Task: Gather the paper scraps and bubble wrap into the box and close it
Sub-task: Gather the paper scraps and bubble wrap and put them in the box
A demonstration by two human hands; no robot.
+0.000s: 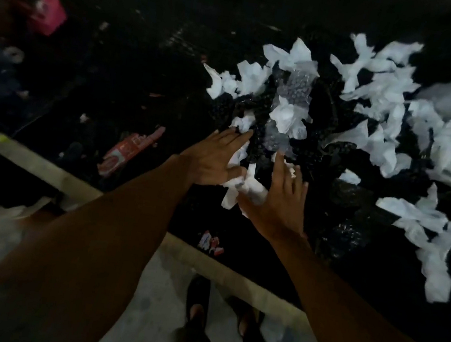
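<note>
Dim, murky wide-angle shot.
White paper scraps (287,115) glare against near-black surroundings; edges bend and smear with blur.

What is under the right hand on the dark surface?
Crumpled white paper scraps poke out beside the right hand, touching the left hand. Past its fingertips lies bubble wrap. Whatever lies beneath the palm is covered.

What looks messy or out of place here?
Torn white paper scraps lie strewn across the dark surface, mixed with bubble wrap. The left hand and right hand press a clump between them.
</note>
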